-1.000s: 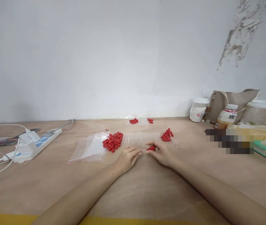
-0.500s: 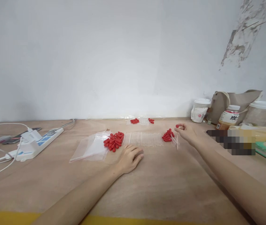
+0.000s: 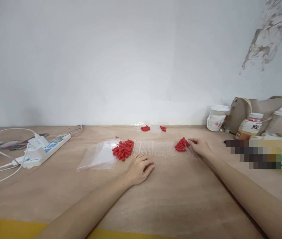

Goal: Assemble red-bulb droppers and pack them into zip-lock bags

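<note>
My left hand [image 3: 139, 169] rests on the table with loosely bent fingers, thumb apart, holding nothing. Beside its fingertips lie a pile of red rubber bulbs [image 3: 123, 150] and a row of clear thin tubes [image 3: 154, 148]. At the row's right end is a smaller heap of red rubber bulbs [image 3: 181, 145]. My right hand [image 3: 199, 146] is at this heap's right side, fingers drawn together. A few loose clear tubes [image 3: 191, 152] lie under and beside its fingers. Whatever is between its fingertips is hidden.
Clear plastic bags [image 3: 95, 159] lie left of the large pile. A packed bag of bulbs and tubes [image 3: 155, 128] lies by the wall. A white power strip [image 3: 56, 147] with cables is at left. A paper cup [image 3: 217, 119], a bottle [image 3: 249, 125] and a grey bag [image 3: 265, 108] stand at right.
My right hand has lowered toward the small heap; the red bulb it held up is no longer visible apart from the heap. My left hand stays on the table. The view has shifted slightly.
</note>
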